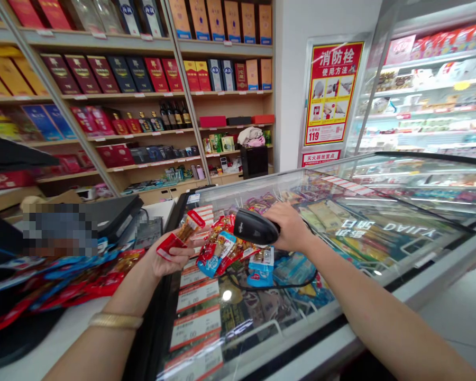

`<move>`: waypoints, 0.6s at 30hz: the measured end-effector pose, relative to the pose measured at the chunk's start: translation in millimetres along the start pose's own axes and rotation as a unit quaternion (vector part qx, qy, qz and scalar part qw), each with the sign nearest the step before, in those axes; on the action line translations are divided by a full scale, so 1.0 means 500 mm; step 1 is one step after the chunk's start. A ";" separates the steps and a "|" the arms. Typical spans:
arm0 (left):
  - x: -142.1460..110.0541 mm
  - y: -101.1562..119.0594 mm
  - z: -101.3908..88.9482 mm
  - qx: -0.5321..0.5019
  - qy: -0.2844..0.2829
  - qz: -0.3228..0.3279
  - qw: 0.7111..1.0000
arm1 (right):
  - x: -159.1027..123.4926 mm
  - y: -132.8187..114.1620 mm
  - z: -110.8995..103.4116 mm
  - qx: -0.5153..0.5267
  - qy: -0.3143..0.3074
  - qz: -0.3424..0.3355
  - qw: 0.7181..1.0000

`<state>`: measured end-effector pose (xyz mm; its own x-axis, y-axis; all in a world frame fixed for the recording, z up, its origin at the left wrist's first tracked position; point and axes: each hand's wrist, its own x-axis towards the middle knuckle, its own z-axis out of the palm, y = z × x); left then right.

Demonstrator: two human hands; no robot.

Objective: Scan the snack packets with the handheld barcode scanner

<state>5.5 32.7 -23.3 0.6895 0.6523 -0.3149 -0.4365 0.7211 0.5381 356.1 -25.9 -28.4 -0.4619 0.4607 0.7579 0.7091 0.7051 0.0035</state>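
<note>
My left hand (173,258) is closed around a small red snack packet (188,226) with a clear window showing brown food. A black barcode scanner (254,226) is gripped in my right hand (287,225), its head pointing left toward the packet. Beneath the scanner, several red and blue snack packets (218,254) lie in a loose pile on the glass lid of a chest freezer (257,338). The scanner's black cable (277,288) curls over the glass. My right fingers are partly hidden behind the scanner's handle.
More red and blue packets (79,286) are heaped on the counter at left, beside a dark checkout machine (115,219). Price labels (194,328) line the freezer's left edge. Shelves of boxed bottles (143,95) stand behind, and a lit display cooler (432,100) is at right.
</note>
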 end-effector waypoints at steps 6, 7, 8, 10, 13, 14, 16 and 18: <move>0.012 -0.013 0.004 0.009 -0.019 -0.091 0.996 | 0.006 -0.019 0.000 0.033 -0.017 -0.030 0.999; 0.013 -0.014 0.004 0.009 -0.027 -0.094 0.995 | 0.007 -0.021 -0.001 0.034 -0.021 -0.031 0.999; 0.013 -0.015 0.004 0.011 -0.034 -0.097 0.995 | 0.007 -0.022 -0.001 0.035 -0.025 -0.031 0.999; 0.013 -0.016 0.003 0.017 -0.046 -0.102 0.994 | 0.008 -0.024 -0.001 0.032 -0.034 -0.028 0.998; 0.010 -0.015 0.005 0.030 -0.042 -0.098 0.994 | 0.008 -0.022 0.000 0.032 -0.035 -0.028 0.999; 0.010 -0.015 0.008 0.042 -0.031 -0.093 0.994 | 0.007 -0.021 0.000 0.032 -0.032 -0.028 0.999; 0.012 -0.020 0.019 0.089 0.015 -0.079 0.993 | 0.006 -0.016 0.001 0.029 -0.028 -0.026 0.999; 0.020 -0.031 0.032 0.155 0.084 0.002 0.984 | 0.005 -0.010 0.000 0.017 -0.021 -0.019 0.999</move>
<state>28.4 24.6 -22.3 0.5712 0.7035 -0.4228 -0.2243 0.6293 0.7441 351.4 -28.2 -26.6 -0.5107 0.4547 0.7297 0.6718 0.7407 0.0086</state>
